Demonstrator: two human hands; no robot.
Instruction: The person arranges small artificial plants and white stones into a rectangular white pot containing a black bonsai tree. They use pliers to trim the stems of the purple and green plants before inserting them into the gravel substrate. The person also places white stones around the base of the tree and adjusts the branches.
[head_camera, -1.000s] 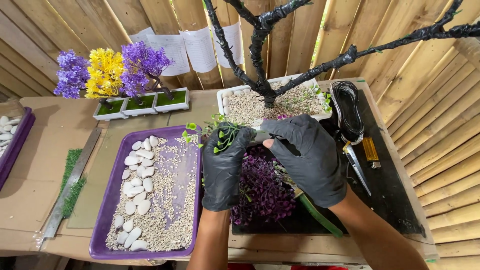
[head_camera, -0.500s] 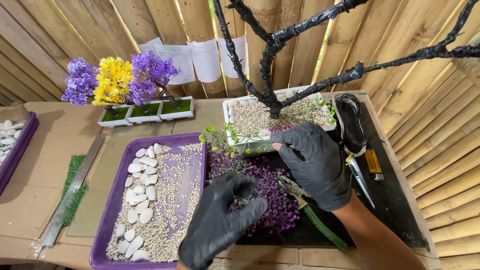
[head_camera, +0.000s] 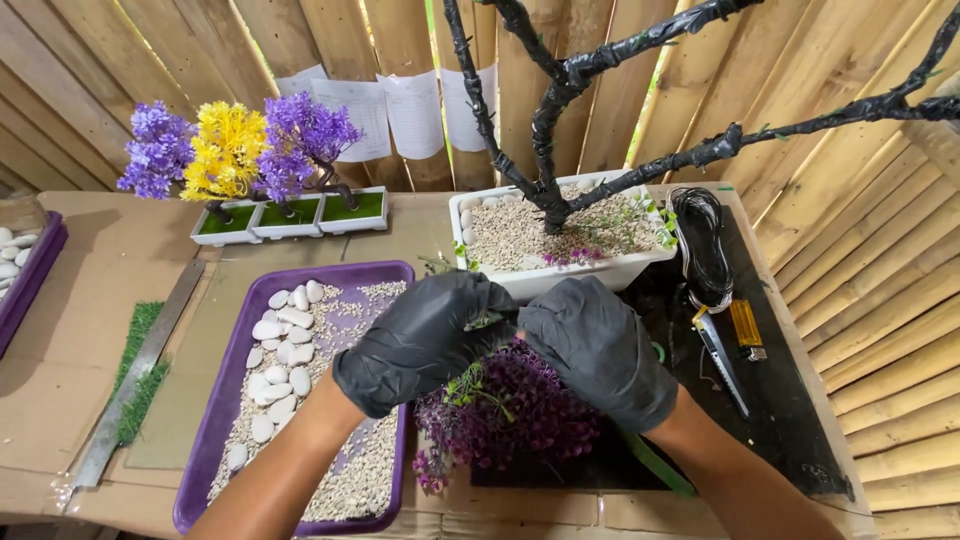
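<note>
Back up from the bunch, the left black-gloved hand (head_camera: 425, 340) now pinches a small green sprig (head_camera: 487, 321) against the right black-gloved hand (head_camera: 598, 350), both grips closed on it. Just below lies the purple artificial flower bunch (head_camera: 510, 415); working the sprig well likely calls for fingertip pressure only, kept close above that bunch.

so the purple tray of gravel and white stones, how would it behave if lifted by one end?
Purple tray is probably heavy for its size: gravel covers most of it. Its rim looks shallow, so tilting would likely spill. The smooth white stones lie loose and would probably slide.
</note>
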